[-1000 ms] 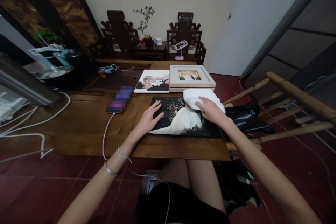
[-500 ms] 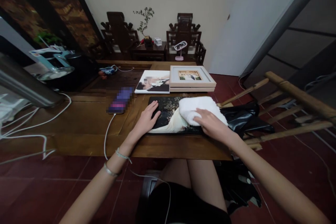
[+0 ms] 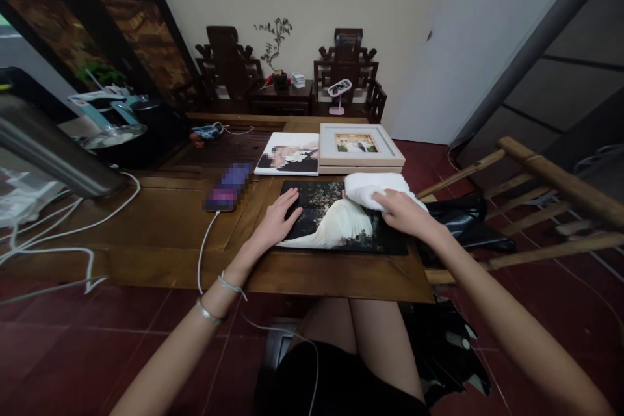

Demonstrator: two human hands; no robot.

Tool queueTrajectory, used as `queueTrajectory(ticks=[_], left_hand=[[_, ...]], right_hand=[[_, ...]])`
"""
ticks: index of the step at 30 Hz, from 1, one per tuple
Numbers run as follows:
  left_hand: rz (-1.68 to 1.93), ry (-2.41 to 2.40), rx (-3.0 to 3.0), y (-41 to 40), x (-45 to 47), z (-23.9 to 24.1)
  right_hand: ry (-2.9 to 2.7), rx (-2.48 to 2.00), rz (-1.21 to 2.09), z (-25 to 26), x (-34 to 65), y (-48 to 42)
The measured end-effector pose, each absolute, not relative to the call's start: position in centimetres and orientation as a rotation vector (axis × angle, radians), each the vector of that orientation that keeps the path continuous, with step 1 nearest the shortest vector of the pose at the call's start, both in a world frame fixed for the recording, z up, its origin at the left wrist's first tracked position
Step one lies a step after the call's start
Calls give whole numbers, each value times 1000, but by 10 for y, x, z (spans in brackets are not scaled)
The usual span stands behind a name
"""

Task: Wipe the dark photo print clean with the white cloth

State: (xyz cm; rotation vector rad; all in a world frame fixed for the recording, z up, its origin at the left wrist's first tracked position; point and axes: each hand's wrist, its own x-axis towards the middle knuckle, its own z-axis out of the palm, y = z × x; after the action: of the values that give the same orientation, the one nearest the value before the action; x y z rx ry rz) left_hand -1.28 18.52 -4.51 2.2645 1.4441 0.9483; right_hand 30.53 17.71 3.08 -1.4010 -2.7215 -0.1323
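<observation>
A dark photo print (image 3: 336,224) with a white figure on it lies flat on the wooden table (image 3: 146,227) in front of me. My left hand (image 3: 277,220) rests open on its left edge, fingers spread flat. My right hand (image 3: 404,211) presses down on a folded white cloth (image 3: 370,185) at the print's upper right corner, fingers curled over the cloth.
Behind the print lie a second photo print (image 3: 288,153) and a pale wooden picture frame (image 3: 359,146). A phone (image 3: 228,186) with a white cable sits to the left. A bamboo chair (image 3: 536,208) with a black bag (image 3: 463,221) stands at right. White cables trail at left.
My right hand slid the white cloth down and left over the print, then back up to its upper right corner. My left hand stayed in place on the print's edge.
</observation>
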Motion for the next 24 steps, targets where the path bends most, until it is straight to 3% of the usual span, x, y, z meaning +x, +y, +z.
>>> queueTrajectory(ticks=[9, 24], left_hand=[[990, 1428, 2267, 185, -14, -43], [1007, 1445, 2263, 183, -12, -41]], right_hand=[[-2731, -1385, -130, 32, 310, 221], [-2731, -1136, 6, 7, 294, 52]])
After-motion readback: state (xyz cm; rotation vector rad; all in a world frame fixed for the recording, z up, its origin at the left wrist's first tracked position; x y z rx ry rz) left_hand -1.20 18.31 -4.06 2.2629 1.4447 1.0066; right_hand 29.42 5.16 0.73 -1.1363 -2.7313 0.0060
